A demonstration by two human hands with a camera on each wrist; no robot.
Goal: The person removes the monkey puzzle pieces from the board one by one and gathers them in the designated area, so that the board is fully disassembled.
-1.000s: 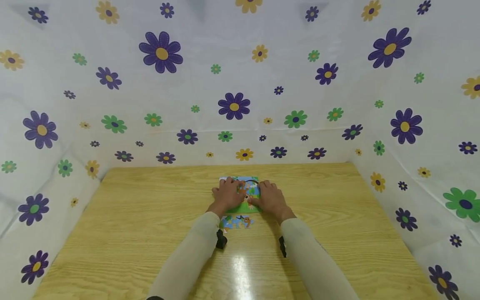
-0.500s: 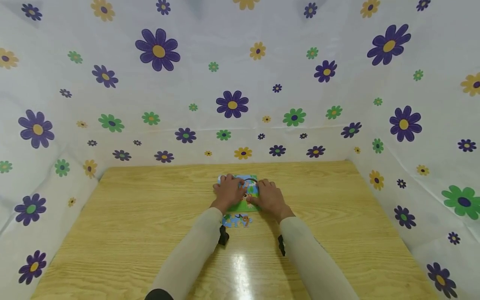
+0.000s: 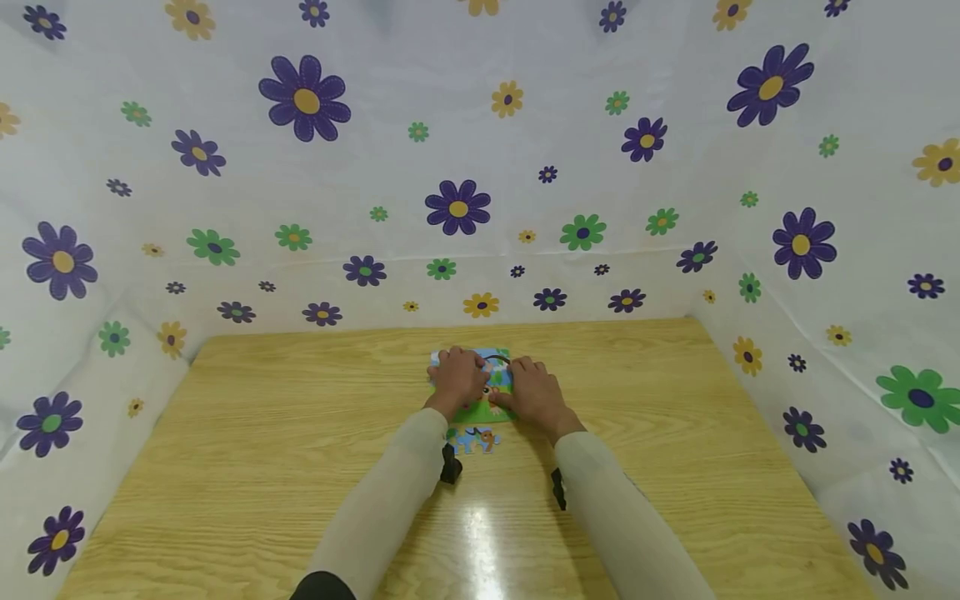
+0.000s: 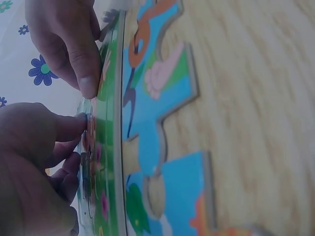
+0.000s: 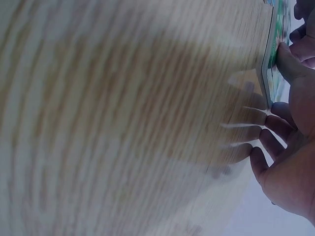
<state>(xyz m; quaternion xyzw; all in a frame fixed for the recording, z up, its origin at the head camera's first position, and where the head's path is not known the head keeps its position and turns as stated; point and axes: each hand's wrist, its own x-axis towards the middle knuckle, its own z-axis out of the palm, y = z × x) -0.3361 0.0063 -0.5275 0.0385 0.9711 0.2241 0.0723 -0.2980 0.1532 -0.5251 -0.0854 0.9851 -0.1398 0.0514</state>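
A jigsaw puzzle board (image 3: 476, 412) with a green and blue animal picture lies flat at the table's far middle. My left hand (image 3: 457, 382) is over its left half; in the left wrist view my fingers (image 4: 69, 129) bend down to the picture, and I cannot tell if a piece is between them. My right hand (image 3: 536, 392) lies along the right edge. Its thumb (image 5: 290, 64) rests on the board's face, while the other fingers spread with tips on the table beside the corner. Joined jigsaw pieces (image 3: 480, 440), blue with a brown animal, lie just in front of the board.
The wooden table (image 3: 300, 467) carries the board and pieces. Behind and on both sides hangs a white flowered cloth (image 3: 420, 167). A black wrist mount (image 3: 450, 465) on the left sleeve stands close beside the joined pieces.
The head view has shifted a little, so the whole scene sits slightly farther left and up. The left forearm has moved slightly inward, covering more of the joined pieces' left end. The right hand keeps its place.
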